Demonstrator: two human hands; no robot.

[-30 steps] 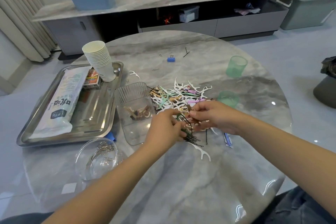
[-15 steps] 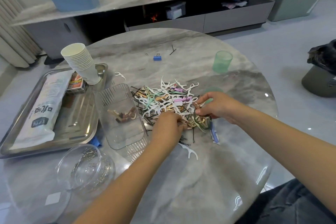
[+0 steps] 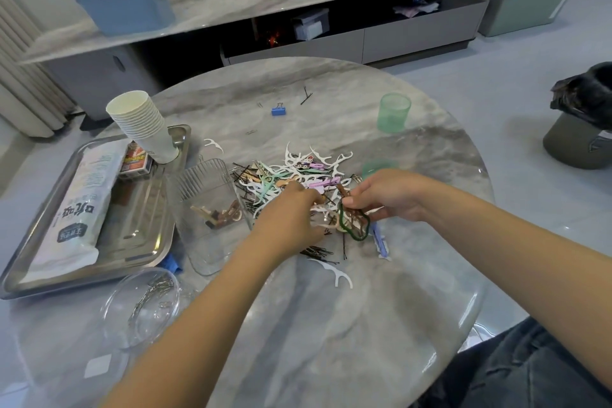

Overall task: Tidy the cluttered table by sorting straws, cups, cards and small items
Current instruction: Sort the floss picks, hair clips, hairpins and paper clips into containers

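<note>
A tangled pile of white floss picks, coloured clips and black hairpins (image 3: pixel 298 175) lies in the middle of the round marble table (image 3: pixel 331 325). My left hand (image 3: pixel 291 215) rests on the pile's near edge with fingers curled over small pieces; what it holds is hidden. My right hand (image 3: pixel 387 195) pinches a dark green hair tie (image 3: pixel 356 227) hanging in a loop above the pile. A clear rectangular container (image 3: pixel 212 212) with brown clips stands left of the pile. A clear round bowl (image 3: pixel 142 305) holds metal pins.
A steel tray (image 3: pixel 139 242) at the left carries a stack of paper cups (image 3: pixel 142 122), a card box (image 3: pixel 134 161) and a white packet (image 3: pixel 79 205). A green cup (image 3: pixel 394 113) and a blue binder clip (image 3: pixel 279 109) sit farther back. One floss pick (image 3: pixel 331 270) lies nearer me.
My right hand has lifted the green hair tie out of the pile and shifted right. My left hand has stayed on the pile's near edge.
</note>
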